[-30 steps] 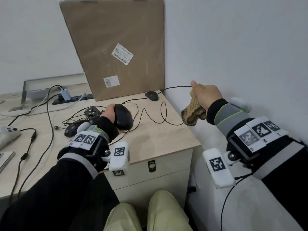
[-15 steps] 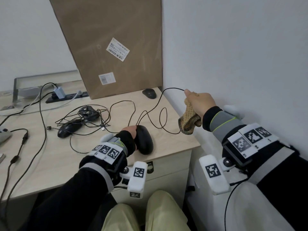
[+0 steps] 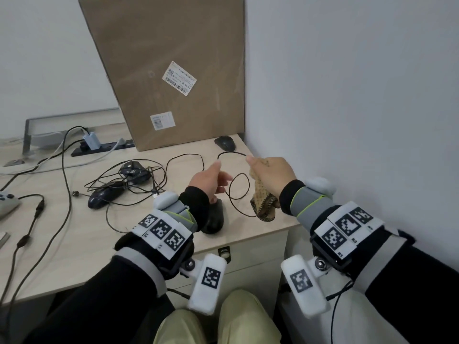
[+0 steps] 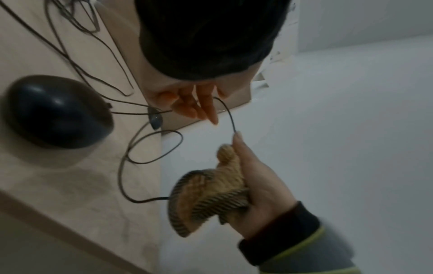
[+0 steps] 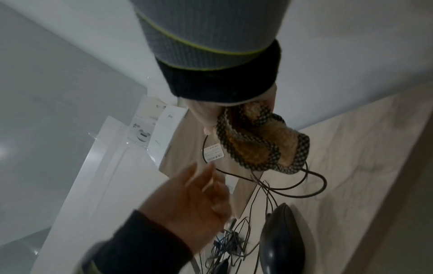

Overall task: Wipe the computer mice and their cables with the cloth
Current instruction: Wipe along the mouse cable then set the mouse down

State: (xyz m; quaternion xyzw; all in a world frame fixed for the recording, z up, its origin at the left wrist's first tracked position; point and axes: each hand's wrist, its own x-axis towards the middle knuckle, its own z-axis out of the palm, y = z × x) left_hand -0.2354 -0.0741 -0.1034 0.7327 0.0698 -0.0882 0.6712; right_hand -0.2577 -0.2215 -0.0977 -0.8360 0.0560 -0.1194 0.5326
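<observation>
A black mouse [image 3: 213, 217] [image 4: 56, 111] [image 5: 281, 241] lies on the desk near its front edge. Its thin black cable [image 3: 238, 187] [image 5: 304, 192] loops up from the desk. My right hand [image 3: 250, 161] [image 4: 257, 176] grips a bunched tan cloth [image 3: 263, 202] [image 4: 206, 194] [image 5: 257, 144] and pinches the cable at its fingertips. My left hand [image 3: 219, 172] [image 5: 192, 200] hovers above the mouse, fingers [image 4: 201, 107] relaxed and extended close beside the raised cable, holding nothing.
A small mouse [image 3: 224, 143] sits by the wall corner. Two more mice [image 3: 99, 198] lie in tangled cables [image 3: 134, 170] at centre left. A tall cardboard box [image 3: 169, 70] leans at the back, beside a power strip [image 3: 101, 146]. The wall [image 3: 347, 120] runs close on the right.
My left hand brought the black mouse to the desk's front edge, let it go and rose toward the cable. My right hand moved left and lower over the desk, still holding cloth and cable.
</observation>
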